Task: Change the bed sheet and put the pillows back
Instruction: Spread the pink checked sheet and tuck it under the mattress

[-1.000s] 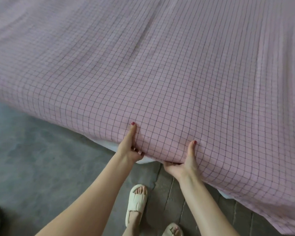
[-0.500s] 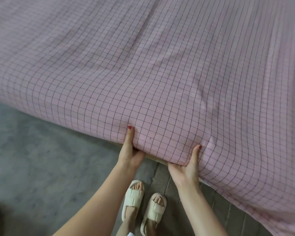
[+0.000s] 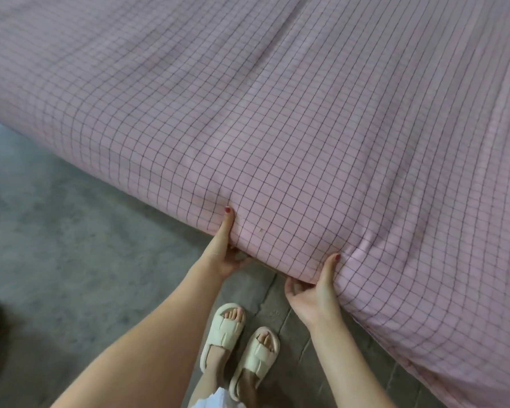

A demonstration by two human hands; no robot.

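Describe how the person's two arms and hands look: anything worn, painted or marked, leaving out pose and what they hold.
Both forearms are bare: no sleeves, watch, bracelets or rings show. The left hand has a dark red painted thumbnail; the right hand has one too. The other nails are hidden under the sheet. No marks show on the arms.

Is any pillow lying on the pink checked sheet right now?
No, the visible part of the pink checked sheet is bare of pillows, and only the left hand and right hand grip its corner.
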